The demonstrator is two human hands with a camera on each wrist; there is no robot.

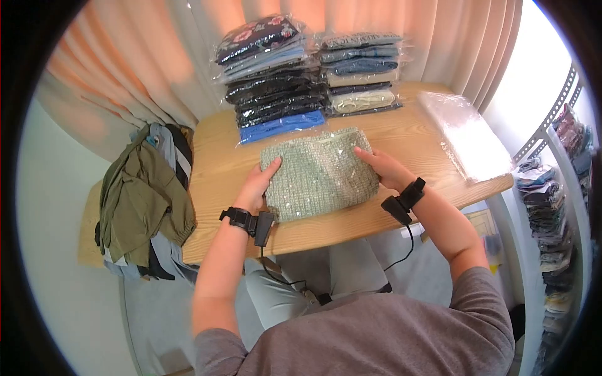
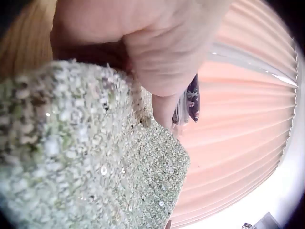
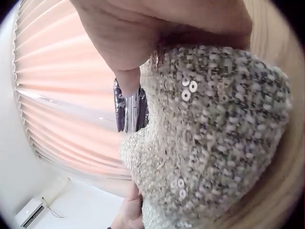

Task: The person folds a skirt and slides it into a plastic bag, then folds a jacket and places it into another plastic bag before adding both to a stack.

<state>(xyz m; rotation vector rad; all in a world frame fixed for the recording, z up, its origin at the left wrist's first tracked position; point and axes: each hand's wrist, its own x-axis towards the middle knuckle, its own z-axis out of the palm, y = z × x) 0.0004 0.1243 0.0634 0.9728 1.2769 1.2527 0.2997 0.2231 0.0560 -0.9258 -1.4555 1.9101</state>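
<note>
My left hand (image 1: 256,185) and right hand (image 1: 387,170) grip opposite sides of the folded sequined tweed garment (image 1: 320,178), located at the front of the wooden table (image 1: 216,156), before the bagged garments (image 1: 276,88).

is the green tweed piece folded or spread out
Folded: the green tweed piece forms a compact, roughly rectangular bundle between the left hand and right hand.

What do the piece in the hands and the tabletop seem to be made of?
The folded piece looks like nubbly woven or knitted fabric, its flecked yarns dotted with shiny sequins. The tabletop seems to be wood or wood-look laminate, judging by its pale grain and slight sheen.
</note>
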